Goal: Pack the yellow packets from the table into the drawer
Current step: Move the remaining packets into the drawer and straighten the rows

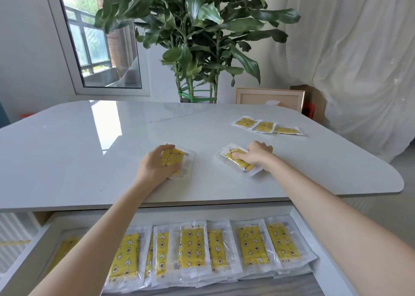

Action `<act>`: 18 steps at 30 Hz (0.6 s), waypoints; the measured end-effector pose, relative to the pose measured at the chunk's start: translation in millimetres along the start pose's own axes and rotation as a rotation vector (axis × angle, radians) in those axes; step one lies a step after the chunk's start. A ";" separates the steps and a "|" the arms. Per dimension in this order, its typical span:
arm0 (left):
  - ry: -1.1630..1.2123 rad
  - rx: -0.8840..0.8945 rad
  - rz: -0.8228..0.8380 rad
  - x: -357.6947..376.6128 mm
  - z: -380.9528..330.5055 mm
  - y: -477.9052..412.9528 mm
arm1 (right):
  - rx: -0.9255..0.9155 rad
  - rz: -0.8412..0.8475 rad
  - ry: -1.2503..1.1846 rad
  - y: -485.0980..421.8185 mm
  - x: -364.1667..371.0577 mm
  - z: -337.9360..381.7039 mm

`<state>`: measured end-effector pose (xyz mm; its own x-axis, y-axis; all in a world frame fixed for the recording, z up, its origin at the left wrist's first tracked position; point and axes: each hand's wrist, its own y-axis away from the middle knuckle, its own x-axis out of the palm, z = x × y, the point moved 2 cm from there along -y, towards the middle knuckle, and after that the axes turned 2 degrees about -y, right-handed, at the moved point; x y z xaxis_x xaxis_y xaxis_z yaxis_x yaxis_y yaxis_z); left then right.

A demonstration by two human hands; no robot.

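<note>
Your left hand (157, 164) grips a yellow packet (179, 161) on the white table (89, 149), near its middle: the thumb sits on the far edge and the fingers curl round the near edge, so the packet is pinched between them. Your right hand (256, 155) rests on a second packet (239, 164) just to the right, the two packets apart from each other. One digit lies flat across its yellow face, and the others are bent at the far side (whether they grip the edge you cannot tell). Three more packets (265, 127) lie in a short row near the table's far right edge, well away from both hands.

Below the near edge of the table the drawer (33, 257) stands open, and a row of packets (193, 248) lies in it, overlapping side by side with the yellow faces up. Your forearms pass over it.

Behind the table stand a leafy plant (197, 26), a window (94, 44), a picture frame (269, 98) and a white curtain (359, 60).
</note>
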<state>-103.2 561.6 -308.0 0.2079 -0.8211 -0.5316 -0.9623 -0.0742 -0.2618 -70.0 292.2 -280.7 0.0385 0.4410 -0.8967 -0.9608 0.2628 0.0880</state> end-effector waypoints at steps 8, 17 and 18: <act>-0.012 -0.004 0.017 2.5 1.8 -3.0 | 0.073 0.066 0.076 4.2 5.9 0.6; 0.122 -0.005 0.041 -3.5 -3.5 15.1 | -0.020 0.000 -0.087 37.3 5.5 2.4; 0.155 -0.009 0.050 -4.5 -5.1 19.4 | -0.024 0.001 -0.134 40.2 6.4 1.1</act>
<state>-123.7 560.9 -306.5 0.1308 -0.9014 -0.4128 -0.9724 -0.0356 -0.2304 -108.1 306.5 -282.4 0.0717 0.5522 -0.8306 -0.9673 0.2418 0.0772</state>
